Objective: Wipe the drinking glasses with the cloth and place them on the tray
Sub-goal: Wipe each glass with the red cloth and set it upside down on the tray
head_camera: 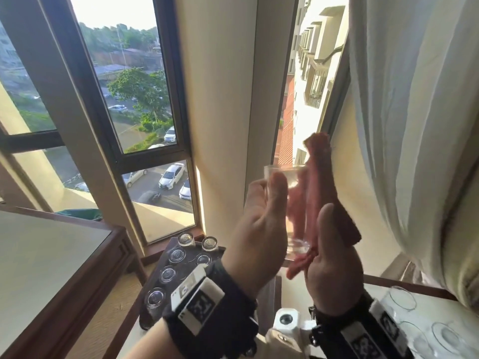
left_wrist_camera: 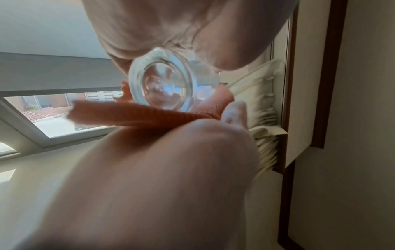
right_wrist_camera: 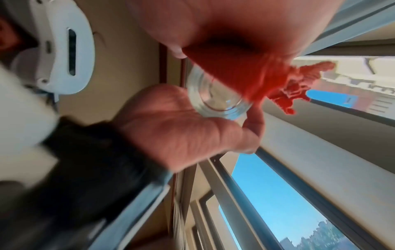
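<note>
Both hands (head_camera: 298,229) on glass (head_camera: 283,177), cloth (head_camera: 318,187)

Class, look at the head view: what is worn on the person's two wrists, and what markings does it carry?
Both hands are bare. The left hand and right hand each have a wide black wrist strap carrying a white boxy camera mount printed with black square code markers. No sleeves show.

My left hand (head_camera: 255,226) covers the near wall of the glass (head_camera: 283,177), and the cloth (head_camera: 315,193) hides its far side. My right hand (head_camera: 333,263) is blurred in the wrist views. Glasses (head_camera: 440,335) at the desk's right edge run off the picture; the tray (head_camera: 166,251) is partly behind my left wrist.
</note>
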`<act>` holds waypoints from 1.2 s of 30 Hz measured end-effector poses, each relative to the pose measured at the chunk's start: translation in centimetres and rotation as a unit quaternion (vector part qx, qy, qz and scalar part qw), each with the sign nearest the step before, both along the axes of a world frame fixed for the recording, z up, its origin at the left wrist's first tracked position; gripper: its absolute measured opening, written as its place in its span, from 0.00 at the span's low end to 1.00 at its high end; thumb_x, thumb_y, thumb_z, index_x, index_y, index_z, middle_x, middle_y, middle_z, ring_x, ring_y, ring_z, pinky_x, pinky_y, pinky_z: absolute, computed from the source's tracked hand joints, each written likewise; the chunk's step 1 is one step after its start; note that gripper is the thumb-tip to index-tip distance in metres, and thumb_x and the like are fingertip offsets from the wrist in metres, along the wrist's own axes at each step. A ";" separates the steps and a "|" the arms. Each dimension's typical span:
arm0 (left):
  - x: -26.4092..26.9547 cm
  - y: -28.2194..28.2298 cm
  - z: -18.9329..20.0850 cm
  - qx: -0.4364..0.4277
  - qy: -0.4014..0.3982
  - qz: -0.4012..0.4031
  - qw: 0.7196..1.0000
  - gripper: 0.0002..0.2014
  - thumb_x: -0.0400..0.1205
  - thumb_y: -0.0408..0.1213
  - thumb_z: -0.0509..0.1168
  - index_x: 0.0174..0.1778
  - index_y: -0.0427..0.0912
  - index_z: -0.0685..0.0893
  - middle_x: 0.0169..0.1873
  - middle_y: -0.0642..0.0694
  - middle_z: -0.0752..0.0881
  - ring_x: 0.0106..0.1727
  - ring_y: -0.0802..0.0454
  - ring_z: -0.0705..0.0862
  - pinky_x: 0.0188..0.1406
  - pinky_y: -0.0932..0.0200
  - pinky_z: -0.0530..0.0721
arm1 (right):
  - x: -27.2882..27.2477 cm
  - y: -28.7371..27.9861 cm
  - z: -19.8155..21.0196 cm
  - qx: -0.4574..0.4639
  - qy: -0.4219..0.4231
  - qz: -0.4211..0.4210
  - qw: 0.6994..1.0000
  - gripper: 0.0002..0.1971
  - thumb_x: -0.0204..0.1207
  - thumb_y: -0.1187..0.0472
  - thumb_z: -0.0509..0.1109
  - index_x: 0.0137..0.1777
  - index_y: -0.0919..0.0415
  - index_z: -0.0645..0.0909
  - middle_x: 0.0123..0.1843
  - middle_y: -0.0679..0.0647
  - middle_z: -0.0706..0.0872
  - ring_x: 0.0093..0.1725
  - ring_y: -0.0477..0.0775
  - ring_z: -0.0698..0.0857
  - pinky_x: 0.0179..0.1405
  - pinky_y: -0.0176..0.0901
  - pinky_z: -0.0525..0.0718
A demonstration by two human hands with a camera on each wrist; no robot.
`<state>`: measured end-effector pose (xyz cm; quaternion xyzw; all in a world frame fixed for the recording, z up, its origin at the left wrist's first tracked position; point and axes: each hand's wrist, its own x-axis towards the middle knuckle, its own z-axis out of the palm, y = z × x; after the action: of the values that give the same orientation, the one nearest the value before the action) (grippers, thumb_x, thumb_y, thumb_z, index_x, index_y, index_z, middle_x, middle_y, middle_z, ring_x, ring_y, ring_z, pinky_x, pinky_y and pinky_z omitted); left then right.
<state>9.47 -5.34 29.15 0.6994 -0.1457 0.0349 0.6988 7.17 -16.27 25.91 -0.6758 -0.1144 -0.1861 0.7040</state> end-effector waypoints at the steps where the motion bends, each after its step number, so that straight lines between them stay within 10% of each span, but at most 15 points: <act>1: 0.3 0.3 0.4 -0.012 0.019 0.014 1.000 0.36 0.84 0.76 0.44 0.68 0.52 0.79 0.47 0.54 0.90 0.47 0.67 0.89 0.53 0.54 0.86 | -0.4 0.6 -0.4 -0.010 -0.041 -0.011 0.999 0.44 0.74 0.23 0.63 0.70 0.64 0.81 0.55 0.56 0.93 0.27 0.60 0.82 0.25 0.30 0.85; 3: 1.5 1.1 0.9 -0.043 0.067 0.033 0.996 0.44 0.76 0.81 0.46 0.72 0.50 0.79 0.56 0.46 0.90 0.56 0.54 0.91 0.50 0.51 0.85 | -1.2 1.4 -1.9 -0.015 -0.068 0.038 0.997 0.40 0.80 0.28 0.61 0.80 0.60 0.74 0.75 0.57 0.84 0.40 0.64 0.83 0.46 0.25 0.85; 5: 2.1 1.6 1.3 -0.046 0.092 0.046 0.994 0.55 0.66 0.88 0.54 0.76 0.45 0.74 0.56 0.44 0.89 0.52 0.53 0.92 0.39 0.55 0.87 | -1.4 1.8 -3.0 0.012 -0.019 0.058 0.998 0.41 0.75 0.24 0.62 0.82 0.48 0.72 0.77 0.51 0.81 0.60 0.64 0.85 0.63 0.46 0.85; 6: 1.9 1.6 1.4 -0.038 0.095 0.047 0.994 0.59 0.62 0.88 0.61 0.76 0.42 0.72 0.54 0.42 0.89 0.47 0.54 0.93 0.34 0.59 0.89 | -1.5 1.9 -2.8 0.030 0.015 0.062 0.997 0.41 0.71 0.20 0.64 0.77 0.46 0.78 0.69 0.54 0.87 0.62 0.66 0.85 0.60 0.52 0.87; 9: 0.4 0.6 0.0 -0.019 0.088 0.003 0.996 0.48 0.66 0.73 0.80 0.71 0.45 0.70 0.55 0.35 0.89 0.48 0.46 0.96 0.40 0.63 0.92 | -0.6 1.1 -1.2 0.068 0.088 0.041 0.993 0.31 0.70 0.20 0.64 0.43 0.47 0.91 0.30 0.54 0.90 0.28 0.54 0.87 0.27 0.34 0.86; 11: -0.8 0.0 -0.8 -0.008 0.071 -0.019 0.997 0.35 0.74 0.68 0.77 0.67 0.51 0.72 0.56 0.41 0.88 0.51 0.53 0.94 0.42 0.65 0.90 | 0.2 0.2 0.4 0.088 0.088 0.022 0.992 0.25 0.70 0.20 0.64 0.43 0.39 0.88 0.34 0.41 0.89 0.28 0.38 0.87 0.25 0.28 0.83; 14: -0.8 -0.3 -1.0 0.019 0.017 -0.023 0.999 0.27 0.83 0.69 0.62 0.66 0.52 0.83 0.59 0.55 0.90 0.59 0.62 0.90 0.51 0.69 0.85 | 0.5 -0.1 1.3 0.013 -0.086 -0.078 0.993 0.26 0.80 0.31 0.56 0.61 0.47 0.84 0.51 0.35 0.91 0.41 0.49 0.91 0.36 0.25 0.83; 18: 0.4 0.9 0.8 -0.068 0.009 -0.004 0.998 0.33 0.86 0.70 0.52 0.64 0.46 0.85 0.52 0.54 0.92 0.51 0.65 0.91 0.46 0.68 0.87 | -1.1 1.7 -1.8 -0.006 -0.085 0.000 0.996 0.35 0.77 0.25 0.61 0.71 0.49 0.83 0.67 0.62 0.83 0.41 0.39 0.88 0.43 0.31 0.84; 20: 0.5 1.5 1.1 -0.058 0.008 0.007 0.998 0.37 0.83 0.72 0.54 0.71 0.42 0.78 0.48 0.51 0.90 0.44 0.68 0.91 0.37 0.69 0.86 | -1.1 2.2 -2.6 0.001 -0.083 0.029 0.996 0.31 0.79 0.27 0.60 0.80 0.36 0.73 0.80 0.53 0.78 0.68 0.39 0.84 0.67 0.42 0.83; 22: 0.0 1.3 1.0 -0.042 0.010 -0.005 0.999 0.33 0.82 0.64 0.54 0.71 0.40 0.74 0.37 0.55 0.91 0.35 0.67 0.90 0.33 0.71 0.85 | -0.7 1.8 -1.7 0.042 -0.065 0.035 0.996 0.26 0.77 0.25 0.60 0.74 0.27 0.77 0.73 0.40 0.84 0.73 0.43 0.82 0.68 0.41 0.83; 27: -0.9 -0.2 -0.8 -0.014 0.010 -0.030 0.999 0.28 0.87 0.63 0.53 0.73 0.44 0.72 0.36 0.63 0.90 0.39 0.68 0.89 0.43 0.71 0.85 | 0.4 0.4 1.7 0.027 -0.088 -0.032 0.995 0.34 0.75 0.23 0.57 0.73 0.43 0.77 0.61 0.34 0.90 0.57 0.37 0.89 0.49 0.28 0.87; 29: -0.1 0.1 -0.4 -0.016 0.016 0.016 1.000 0.38 0.84 0.75 0.50 0.74 0.44 0.74 0.45 0.56 0.92 0.48 0.64 0.90 0.59 0.55 0.88 | -0.3 0.9 1.1 -0.033 -0.122 -0.017 0.992 0.29 0.79 0.26 0.55 0.75 0.36 0.78 0.66 0.41 0.88 0.55 0.46 0.87 0.51 0.23 0.82; 31: 0.5 0.9 0.4 -0.005 0.009 0.030 0.999 0.50 0.76 0.85 0.49 0.77 0.44 0.76 0.61 0.42 0.90 0.62 0.47 0.91 0.68 0.38 0.87 | -1.2 1.8 -0.7 -0.027 -0.096 0.010 0.995 0.22 0.78 0.25 0.59 0.66 0.28 0.83 0.61 0.39 0.90 0.56 0.50 0.83 0.63 0.39 0.82; 34: 0.4 1.6 1.8 -0.044 0.016 0.024 0.999 0.35 0.85 0.72 0.48 0.76 0.49 0.75 0.54 0.47 0.89 0.45 0.64 0.93 0.43 0.62 0.92 | -1.7 2.3 -2.4 0.035 -0.018 0.041 0.998 0.36 0.70 0.21 0.65 0.72 0.39 0.82 0.55 0.42 0.91 0.61 0.54 0.86 0.68 0.58 0.84; 36: -0.5 1.0 1.7 -0.029 0.013 -0.018 0.999 0.26 0.88 0.61 0.48 0.71 0.46 0.75 0.50 0.44 0.88 0.39 0.63 0.92 0.36 0.68 0.89 | -1.1 1.4 -1.6 0.059 0.006 0.067 0.996 0.45 0.72 0.25 0.64 0.70 0.66 0.80 0.45 0.48 0.94 0.44 0.47 0.91 0.46 0.43 0.91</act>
<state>8.97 -4.29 30.84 0.6766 -0.1485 0.0175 0.7210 6.03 -14.87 24.28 -0.6250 -0.1439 -0.1403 0.7543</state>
